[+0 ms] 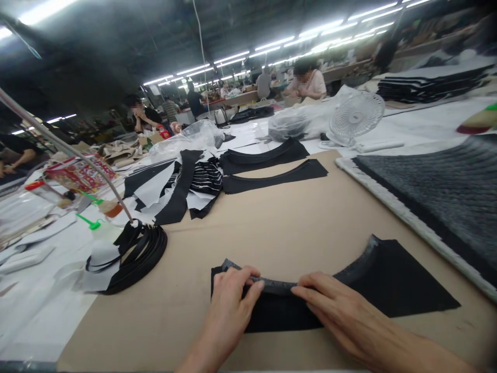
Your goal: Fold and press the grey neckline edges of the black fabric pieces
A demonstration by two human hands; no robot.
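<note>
A flat black fabric piece (404, 285) with a deep inward curve lies before me on brown board. Along its curved edge runs a narrow greyish strip (277, 286), which looks folded over. My left hand (235, 292) pinches this edge near the left end, thumb and fingers together. A short way to the right, my right hand (330, 300) grips the same edge, fingertips pressed close around it. Between the two hands a stretch of the strip shows; the fabric directly under the fingers is hidden.
Two curved black pieces (275, 176) lie farther back beside a pile of black and white cut pieces (182, 181). Coiled black strips (143, 259) and green-tipped bottles (95, 225) are at left. A ribbed grey mat (438, 181) lies right; a fan (355, 116) stands behind. Several people sit beyond.
</note>
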